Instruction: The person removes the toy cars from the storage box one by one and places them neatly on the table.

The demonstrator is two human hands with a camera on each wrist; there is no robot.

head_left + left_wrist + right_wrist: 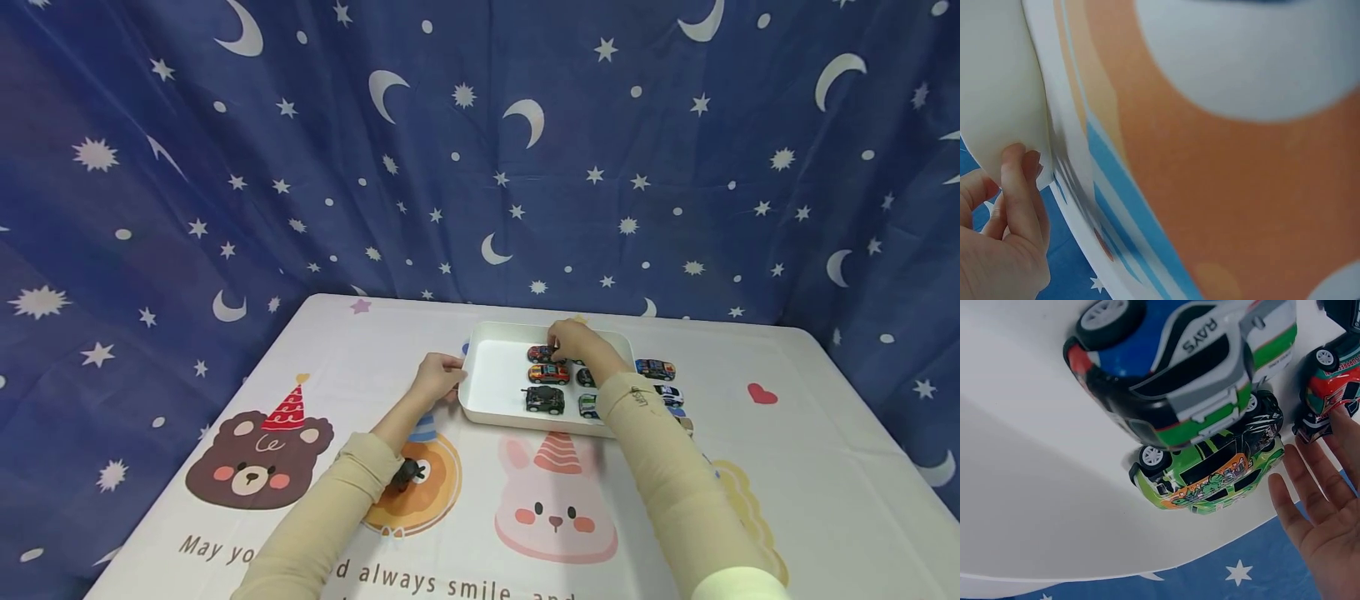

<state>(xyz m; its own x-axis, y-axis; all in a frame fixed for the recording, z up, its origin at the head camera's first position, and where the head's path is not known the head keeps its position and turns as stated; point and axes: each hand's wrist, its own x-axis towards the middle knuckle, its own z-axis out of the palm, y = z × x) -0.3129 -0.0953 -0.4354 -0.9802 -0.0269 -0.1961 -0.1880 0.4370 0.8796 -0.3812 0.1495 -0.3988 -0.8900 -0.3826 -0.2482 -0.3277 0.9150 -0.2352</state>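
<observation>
A shallow white tray (495,367) holds several toy cars in two columns. My left hand (437,377) pinches the tray's left end, its fingers against the outer wall in the left wrist view. Over the tray's far side, my right hand (576,340) holds a red toy car (538,354) at its rear end, the thumb hidden in the right wrist view. Below that car stand an orange-red car (549,373) and a black off-road car (545,400). Large in the right wrist view are a blue, white and green car (1191,369) and a green car (1210,475).
Beyond the tray's right end, partly behind the right sleeve, stand a dark patterned car (656,369), a white car (669,395) and another car. A small black object (407,473) shows beside the left sleeve. A blue curtain (480,167) hangs behind the printed tablecloth (825,467).
</observation>
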